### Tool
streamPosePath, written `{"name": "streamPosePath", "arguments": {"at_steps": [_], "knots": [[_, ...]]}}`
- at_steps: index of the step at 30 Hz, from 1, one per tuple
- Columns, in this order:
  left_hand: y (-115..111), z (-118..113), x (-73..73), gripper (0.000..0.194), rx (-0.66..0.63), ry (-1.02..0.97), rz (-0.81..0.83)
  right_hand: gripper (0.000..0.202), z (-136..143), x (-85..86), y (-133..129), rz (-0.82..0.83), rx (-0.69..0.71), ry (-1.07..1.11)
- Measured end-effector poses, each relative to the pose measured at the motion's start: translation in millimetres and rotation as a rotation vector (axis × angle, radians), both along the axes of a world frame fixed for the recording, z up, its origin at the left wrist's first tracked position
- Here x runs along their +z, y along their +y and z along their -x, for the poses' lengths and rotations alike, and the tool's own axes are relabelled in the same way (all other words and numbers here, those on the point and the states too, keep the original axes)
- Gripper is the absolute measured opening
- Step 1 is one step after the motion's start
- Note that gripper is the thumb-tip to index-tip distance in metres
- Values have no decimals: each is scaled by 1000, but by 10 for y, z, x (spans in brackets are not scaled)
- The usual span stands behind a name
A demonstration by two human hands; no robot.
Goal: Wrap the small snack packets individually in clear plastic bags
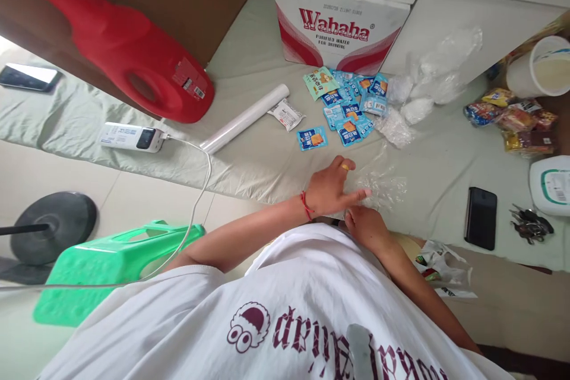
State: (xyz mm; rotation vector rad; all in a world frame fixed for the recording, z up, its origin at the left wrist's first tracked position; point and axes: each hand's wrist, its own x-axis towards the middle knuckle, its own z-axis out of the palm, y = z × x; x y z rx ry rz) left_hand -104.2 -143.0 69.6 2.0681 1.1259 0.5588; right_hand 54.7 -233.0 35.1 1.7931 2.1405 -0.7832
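My left hand (332, 187), with a red string bracelet and a yellow ring, is over the front edge of the cloth-covered surface. Its thumb is stretched out and apart from the bent forefinger, with nothing visible between them. Just below it my right hand (367, 227) is closed near my shirt; what its fingers hold, if anything, is hidden. Clear plastic bag (385, 187) lies crumpled beside the left thumb. Beyond the hands lie a single blue snack packet (312, 138), a pile of blue packets (350, 130), a green packet (320, 83) and a white packet (287, 114).
A plastic roll (244, 119), red bottle (146, 65), power bank (129, 136) and cable are to the left. Wahaha box (336, 27) stands behind. Filled clear bags (418, 110), snacks (516, 119), a black phone (481, 218) and keys (531, 224) are to the right.
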Motion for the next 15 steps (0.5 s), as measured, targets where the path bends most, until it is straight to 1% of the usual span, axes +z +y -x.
{"name": "streamPosePath", "arguments": {"at_steps": [1,2,3,4,7,8,10,11,13,15], "knots": [[-78,-30,-57,58,-13,30,10,46,21,-9,4,-2,-9,-1],[-149,-57,-120,63,-8,59,18,44,44,-20,10,-7,-16,-1],[-208,-80,-186,62,19,81,30,43,68,-30,17,-12,-19,0],[-248,-98,-254,54,61,90,51,43,93,-39,26,-13,-19,-4],[-243,-112,-438,11,195,21,164,46,166,-53,51,-26,-12,-27],[-208,-102,-485,4,245,-33,219,47,185,-52,54,-42,-9,-19],[-116,-69,-547,14,380,-189,369,52,208,-36,39,-78,-12,40],[-70,-49,-563,16,459,-293,460,55,209,-17,18,-86,-23,101],[1,-12,-573,16,604,-526,636,62,175,48,-50,-66,-73,308],[38,18,-568,16,703,-717,742,59,80,140,-134,-34,-168,590]]}}
